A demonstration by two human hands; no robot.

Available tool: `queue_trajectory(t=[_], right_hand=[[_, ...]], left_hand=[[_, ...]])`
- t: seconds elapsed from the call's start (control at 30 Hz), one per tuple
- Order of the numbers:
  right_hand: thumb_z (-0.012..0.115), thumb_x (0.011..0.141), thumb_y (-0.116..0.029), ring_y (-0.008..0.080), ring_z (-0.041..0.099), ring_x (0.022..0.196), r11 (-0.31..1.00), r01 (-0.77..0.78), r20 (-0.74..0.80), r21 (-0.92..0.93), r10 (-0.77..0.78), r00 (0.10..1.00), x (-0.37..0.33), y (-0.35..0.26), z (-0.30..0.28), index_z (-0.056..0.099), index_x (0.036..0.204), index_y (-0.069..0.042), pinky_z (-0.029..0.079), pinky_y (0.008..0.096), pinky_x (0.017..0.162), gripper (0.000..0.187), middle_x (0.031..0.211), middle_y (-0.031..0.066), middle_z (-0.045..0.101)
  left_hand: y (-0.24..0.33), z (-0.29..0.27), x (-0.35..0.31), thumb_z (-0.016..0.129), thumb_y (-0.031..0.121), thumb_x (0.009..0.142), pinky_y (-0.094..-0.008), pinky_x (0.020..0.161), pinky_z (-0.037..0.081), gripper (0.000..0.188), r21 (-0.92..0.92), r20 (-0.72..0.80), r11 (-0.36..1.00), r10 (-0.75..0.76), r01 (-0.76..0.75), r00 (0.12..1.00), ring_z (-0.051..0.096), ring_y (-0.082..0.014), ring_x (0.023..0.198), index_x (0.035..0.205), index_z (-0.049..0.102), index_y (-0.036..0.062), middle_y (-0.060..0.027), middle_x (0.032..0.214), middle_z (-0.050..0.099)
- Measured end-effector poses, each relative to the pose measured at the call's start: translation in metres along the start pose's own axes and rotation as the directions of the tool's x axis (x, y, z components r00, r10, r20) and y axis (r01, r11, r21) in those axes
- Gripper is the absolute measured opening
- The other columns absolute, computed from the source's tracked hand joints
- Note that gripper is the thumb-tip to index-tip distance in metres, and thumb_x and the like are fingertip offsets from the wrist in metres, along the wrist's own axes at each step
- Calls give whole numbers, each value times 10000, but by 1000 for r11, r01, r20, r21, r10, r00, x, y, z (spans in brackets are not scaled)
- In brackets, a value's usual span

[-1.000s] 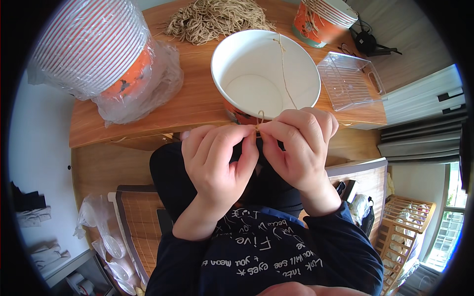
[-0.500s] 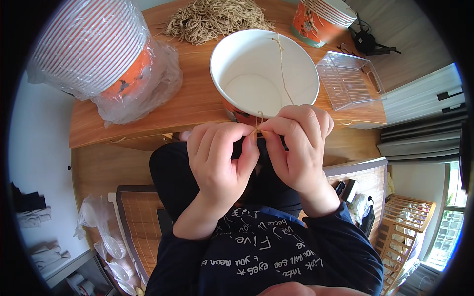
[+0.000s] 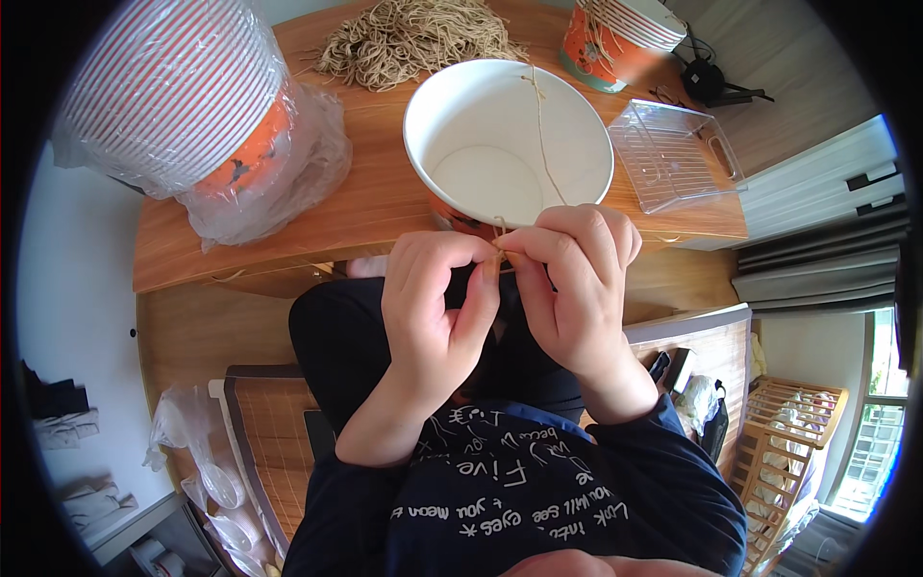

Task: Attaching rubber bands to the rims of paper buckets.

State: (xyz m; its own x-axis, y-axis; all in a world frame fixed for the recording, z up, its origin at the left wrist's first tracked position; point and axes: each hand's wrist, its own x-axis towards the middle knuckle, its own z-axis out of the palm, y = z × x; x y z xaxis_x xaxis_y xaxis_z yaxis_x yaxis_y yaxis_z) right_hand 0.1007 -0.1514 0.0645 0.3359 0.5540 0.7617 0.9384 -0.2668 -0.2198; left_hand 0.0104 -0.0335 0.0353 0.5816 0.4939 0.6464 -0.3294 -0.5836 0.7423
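A large white-lined paper bucket with an orange printed outside stands at the table's near edge, its mouth tilted toward me. Tan twine is fixed at the far rim and runs across the opening to my right hand. At the near rim a small loop of the twine sticks up between my fingertips. My left hand pinches the twine there between thumb and forefinger. Right beside it, my right hand pinches the twine too, fingertips nearly touching the left ones. The knot itself is mostly hidden by my fingers.
On the wooden table a tangled heap of twine lies at the back. Plastic-wrapped stacked buckets stand at left; a shorter bucket stack is at back right. A clear plastic tray sits right of the bucket.
My left hand has turned slightly more upright and its fingers have shifted at the twine. The right hand keeps its pinch. The whole view has shifted slightly.
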Motion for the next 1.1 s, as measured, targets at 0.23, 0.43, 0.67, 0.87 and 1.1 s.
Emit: queue_trajectory(t=[0.23,0.43,0.67,0.87,1.1], right_hand=[[778,733,-114,179,544,922,1000,-3,-9,-17,3,1000,-5,-3,-2,723,1040,-180,323,343,843,319,992,-46,607],[785,714,-113,173,547,905,1000,0,-55,-26,-1,999,-7,-2,2,727,1018,-183,320,342,839,317,975,-49,611],[778,702,-107,173,548,908,999,-9,-85,-48,5,996,-9,-1,6,723,1004,-187,317,340,836,317,979,-44,611],[759,731,-108,176,547,905,998,-23,-113,-55,17,993,-8,-1,9,718,1000,-190,315,338,839,284,971,-40,609],[762,740,-105,184,543,909,997,-70,-96,23,72,993,-6,-3,6,723,975,-192,313,337,837,254,959,-39,612]], left_hand=[[-3,2,-2,695,-22,833,-342,735,450,120,-82,-23,994,-70,68,997,583,-257,808,919,629,30,-75,880,658],[-4,1,-1,704,-17,825,-336,727,454,110,-45,-24,999,-31,30,999,586,-252,791,899,641,34,-74,863,659],[-4,3,-2,704,3,849,-312,730,465,82,-145,0,984,-108,107,994,593,-222,783,896,638,16,-78,855,652],[-3,8,-6,681,17,901,-265,759,478,67,-392,41,866,-322,312,946,594,-157,805,925,626,-14,-75,891,637],[-5,6,-2,702,1,875,-274,754,479,83,-222,-12,960,-180,173,984,604,-172,808,926,637,-5,-76,891,648]])
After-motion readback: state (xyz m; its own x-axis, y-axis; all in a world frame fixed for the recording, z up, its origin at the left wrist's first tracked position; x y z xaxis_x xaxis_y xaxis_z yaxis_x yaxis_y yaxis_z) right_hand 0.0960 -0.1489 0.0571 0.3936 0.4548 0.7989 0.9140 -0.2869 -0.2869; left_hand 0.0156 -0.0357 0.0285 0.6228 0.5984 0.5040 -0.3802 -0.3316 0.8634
